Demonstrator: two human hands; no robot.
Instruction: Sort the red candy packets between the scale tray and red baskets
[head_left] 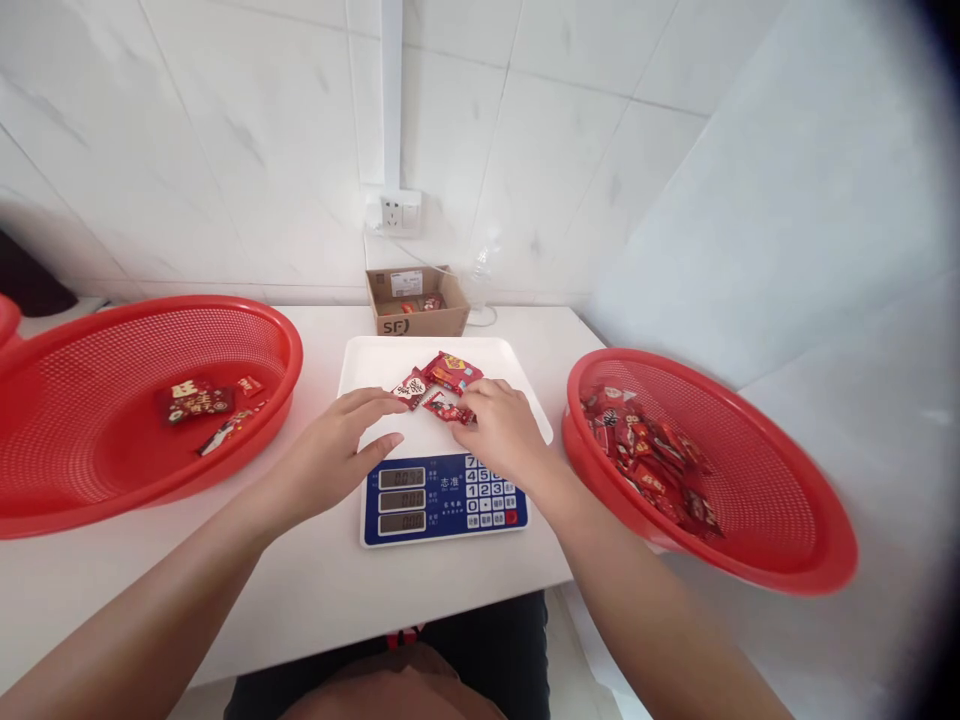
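A white digital scale (352, 365) with a blue keypad panel stands in front of me. Several small red wrapped snack packets lie on its pan: a larger one (452, 371) at the back, a red-and-white one (410, 389) at the left and a small one (442, 406) nearer me. My left hand (345, 440) hovers over the pan's left side, thumb apart from the fingers, fingertips by the red-and-white packet. On the right, my right hand (501, 425) has thumb and fingers closed around the right end of the small packet, partly hiding it.
At the left is a red mesh basket (75, 400) with a few packets. Another red basket (780, 480) at the right holds a heap of red packets (652, 460). Behind the scale, a cardboard box (427, 322) stands against the tiled wall, below a socket (400, 213).
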